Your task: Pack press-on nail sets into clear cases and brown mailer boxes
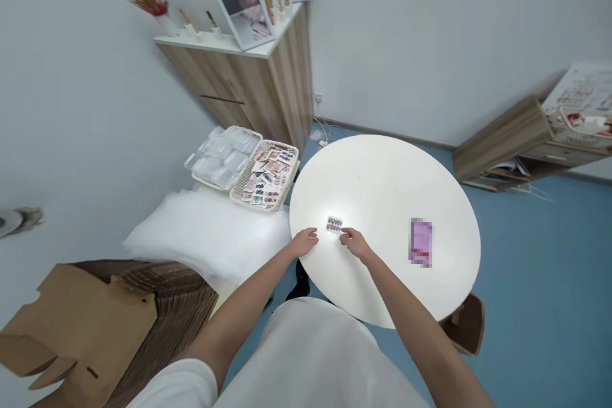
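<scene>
A small white card or tray of press-on nails (333, 224), with dark oval nails in two rows, lies near the left side of the round white table (382, 172). Just left of it is my left hand (305, 241), fingers loosely stretched and apart from the card, holding nothing that I can see. My right hand (355, 242) reaches in from the other side, its index finger at the card's lower right corner. Thumb and index finger look spread, not pinched. Farther right on the table lies a blurred purple packet (421, 243).
Left of the table, a white basket (234, 194) holds many nail cards beside a tray of clear plastic boxes (222, 156). White wrapping (210, 233) and flattened cardboard (90, 325) lie nearer. A wooden cabinet (291, 70) stands behind, a shelf unit (507, 134) at right.
</scene>
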Demonstrator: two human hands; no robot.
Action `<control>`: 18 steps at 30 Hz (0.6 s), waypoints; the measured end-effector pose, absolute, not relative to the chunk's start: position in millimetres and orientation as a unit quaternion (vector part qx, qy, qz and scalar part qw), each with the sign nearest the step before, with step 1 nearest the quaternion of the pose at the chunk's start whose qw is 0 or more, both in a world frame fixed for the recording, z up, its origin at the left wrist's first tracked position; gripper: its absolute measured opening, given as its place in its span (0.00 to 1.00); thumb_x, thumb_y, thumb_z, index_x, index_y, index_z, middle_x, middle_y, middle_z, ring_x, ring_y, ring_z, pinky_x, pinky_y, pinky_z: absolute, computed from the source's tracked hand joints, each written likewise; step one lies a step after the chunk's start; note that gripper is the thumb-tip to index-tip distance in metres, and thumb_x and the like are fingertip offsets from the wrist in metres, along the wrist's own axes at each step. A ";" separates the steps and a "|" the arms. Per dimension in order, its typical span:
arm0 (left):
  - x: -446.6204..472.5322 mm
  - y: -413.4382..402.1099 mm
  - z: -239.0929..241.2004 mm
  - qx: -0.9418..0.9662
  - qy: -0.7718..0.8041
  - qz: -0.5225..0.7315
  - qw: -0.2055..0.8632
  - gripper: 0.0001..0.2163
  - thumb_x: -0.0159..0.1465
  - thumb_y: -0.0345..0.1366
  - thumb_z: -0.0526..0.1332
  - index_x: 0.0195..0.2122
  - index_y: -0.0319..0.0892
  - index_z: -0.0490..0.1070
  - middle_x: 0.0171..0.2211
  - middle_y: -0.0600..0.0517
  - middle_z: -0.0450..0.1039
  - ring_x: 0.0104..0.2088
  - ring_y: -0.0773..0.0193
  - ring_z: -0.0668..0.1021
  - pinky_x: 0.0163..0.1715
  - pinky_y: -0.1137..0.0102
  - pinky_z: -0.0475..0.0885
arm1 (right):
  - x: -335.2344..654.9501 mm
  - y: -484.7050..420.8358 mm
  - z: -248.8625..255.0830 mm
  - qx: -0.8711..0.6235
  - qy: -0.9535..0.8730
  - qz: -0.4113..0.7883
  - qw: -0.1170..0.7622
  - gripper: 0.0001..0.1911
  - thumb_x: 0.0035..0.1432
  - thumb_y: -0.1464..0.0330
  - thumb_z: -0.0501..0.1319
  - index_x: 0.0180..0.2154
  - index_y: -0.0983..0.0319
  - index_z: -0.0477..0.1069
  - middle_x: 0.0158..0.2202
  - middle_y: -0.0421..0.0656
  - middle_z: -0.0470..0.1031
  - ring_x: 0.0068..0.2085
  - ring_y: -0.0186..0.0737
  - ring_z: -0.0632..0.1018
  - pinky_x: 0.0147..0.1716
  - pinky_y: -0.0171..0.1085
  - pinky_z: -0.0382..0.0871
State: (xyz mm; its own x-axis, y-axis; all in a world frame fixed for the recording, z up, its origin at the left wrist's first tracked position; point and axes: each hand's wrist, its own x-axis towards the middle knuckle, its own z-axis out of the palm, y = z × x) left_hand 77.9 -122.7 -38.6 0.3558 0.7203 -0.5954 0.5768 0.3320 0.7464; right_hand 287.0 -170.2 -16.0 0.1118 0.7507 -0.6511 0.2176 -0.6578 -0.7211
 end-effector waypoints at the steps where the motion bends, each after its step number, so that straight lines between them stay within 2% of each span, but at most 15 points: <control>1: 69.6 -122.2 -29.9 0.573 0.565 0.068 0.590 0.24 0.53 0.39 0.60 0.52 0.39 0.63 0.48 0.44 0.68 0.44 0.59 0.73 0.44 0.69 0.67 | 285.4 -166.3 -10.1 -0.692 -0.349 0.586 0.236 0.23 0.47 0.67 0.58 0.47 0.63 0.65 0.36 0.44 0.73 0.37 0.38 0.75 0.37 0.36 0.66; 3: 51.3 -119.7 -13.5 0.563 0.571 0.097 0.589 0.23 0.52 0.41 0.61 0.49 0.40 0.65 0.47 0.44 0.70 0.42 0.59 0.74 0.40 0.69 0.68 | 276.9 -154.4 1.0 -0.662 -0.369 0.602 0.251 0.21 0.47 0.67 0.58 0.45 0.63 0.66 0.29 0.42 0.73 0.32 0.36 0.75 0.35 0.37 0.67; 6: 20.7 -109.6 5.2 0.550 0.584 0.167 0.572 0.22 0.51 0.42 0.62 0.47 0.42 0.68 0.44 0.44 0.71 0.40 0.58 0.75 0.38 0.68 0.69 | 249.2 -127.1 13.5 -0.631 -0.418 0.597 0.266 0.18 0.47 0.68 0.57 0.43 0.63 0.67 0.26 0.40 0.72 0.31 0.36 0.75 0.35 0.38 0.67; 10: -25.6 -79.6 17.6 0.529 0.647 0.296 0.463 0.17 0.50 0.39 0.63 0.42 0.43 0.70 0.42 0.47 0.72 0.40 0.58 0.75 0.39 0.66 0.69 | 189.4 -77.8 21.8 -0.591 -0.507 0.578 0.243 0.17 0.48 0.67 0.57 0.43 0.61 0.67 0.29 0.39 0.72 0.30 0.35 0.75 0.36 0.38 0.67; 13: -62.5 -49.7 20.5 0.472 0.708 0.380 0.363 0.17 0.52 0.38 0.62 0.43 0.42 0.68 0.46 0.46 0.68 0.44 0.58 0.73 0.40 0.66 0.69 | 135.8 -34.9 22.1 -0.561 -0.565 0.553 0.247 0.15 0.48 0.68 0.57 0.41 0.61 0.69 0.32 0.40 0.73 0.32 0.35 0.74 0.38 0.38 0.67; 18: -110.3 -6.8 17.6 0.367 0.749 0.425 0.353 0.21 0.54 0.38 0.61 0.49 0.40 0.62 0.54 0.42 0.58 0.51 0.57 0.68 0.45 0.66 0.67 | 54.1 27.6 14.8 -0.555 -0.566 0.541 0.282 0.22 0.47 0.69 0.59 0.47 0.61 0.67 0.41 0.44 0.72 0.36 0.35 0.74 0.40 0.38 0.68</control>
State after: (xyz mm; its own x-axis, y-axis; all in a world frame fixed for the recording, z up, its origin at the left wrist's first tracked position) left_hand -110.3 -6.8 17.6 -0.4820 0.8490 -0.2164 0.2493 0.3697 0.8951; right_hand 54.1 27.6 14.8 -0.2256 0.9328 -0.2809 0.3221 -0.2007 -0.9252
